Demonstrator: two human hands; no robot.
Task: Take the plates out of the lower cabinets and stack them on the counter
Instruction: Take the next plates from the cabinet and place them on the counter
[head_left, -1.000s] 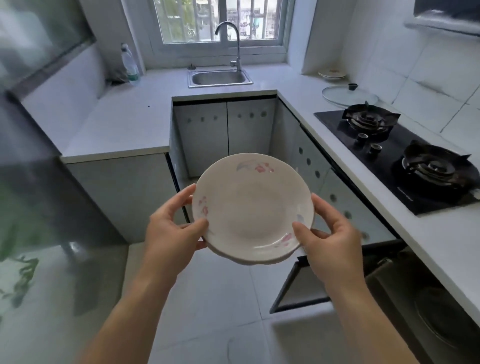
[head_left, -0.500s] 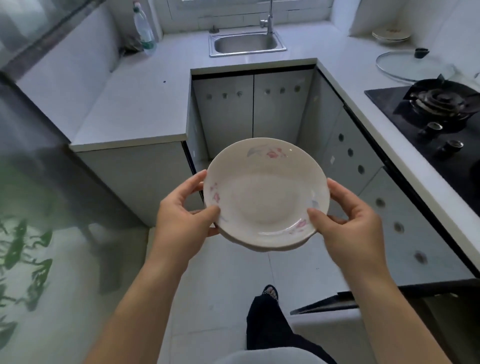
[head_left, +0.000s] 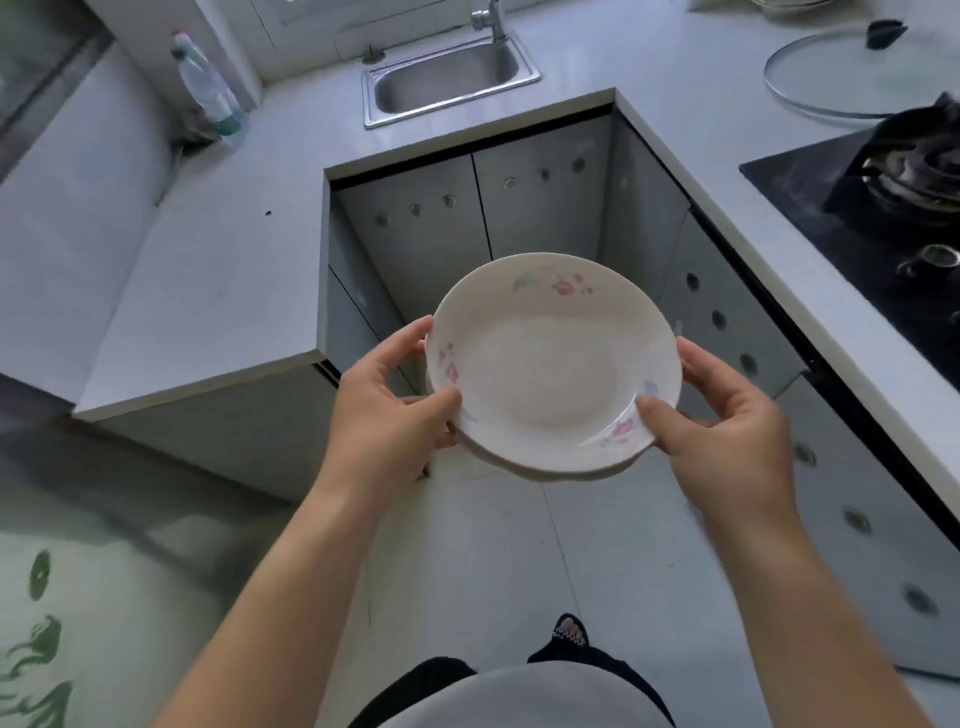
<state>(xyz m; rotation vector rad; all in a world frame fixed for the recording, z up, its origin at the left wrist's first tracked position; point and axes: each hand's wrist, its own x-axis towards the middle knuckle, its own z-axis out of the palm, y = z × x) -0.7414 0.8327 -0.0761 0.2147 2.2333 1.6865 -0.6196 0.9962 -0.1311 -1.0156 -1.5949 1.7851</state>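
Pale tiled floor below: floral plate held level in the air, just off the counter.
The left hand and right hand clamp opposite rims, thumbs on top, fingers curled under; keep it flat and set it gently on the counter.

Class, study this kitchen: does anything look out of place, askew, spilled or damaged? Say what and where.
Only one thing: a round glass pan lid lies on the white counter, beside the black gas hob, with no pot in view. The white floral plate looks intact, gripped by the left hand and right hand.
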